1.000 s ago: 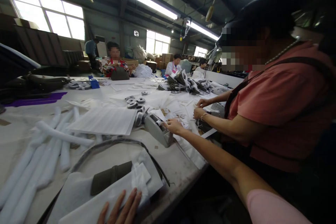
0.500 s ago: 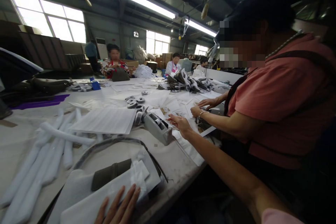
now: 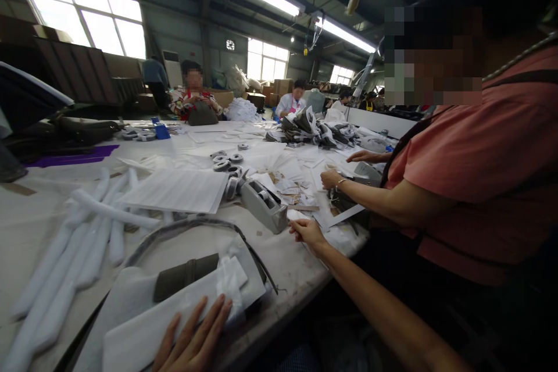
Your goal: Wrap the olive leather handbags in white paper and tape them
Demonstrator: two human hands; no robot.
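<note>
White foam tubes (image 3: 87, 226), paper stack (image 3: 178, 190), tape rolls (image 3: 226, 165), coral-shirted co-worker (image 3: 471, 157)

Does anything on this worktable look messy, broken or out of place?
Nothing looks broken or spilled. Small paper scraps litter the table behind the grey tape dispenser, and the white foam tubes lie criss-crossed rather than stacked. The left hand presses a white wrapping sheet.

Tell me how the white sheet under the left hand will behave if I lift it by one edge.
Probably floppy: the white sheet bends and creases over the dark bag beneath it. Likely light for its size: it looks thin, and the left hand lies flat on it. Lying flat as it does, it should not roll.
</note>
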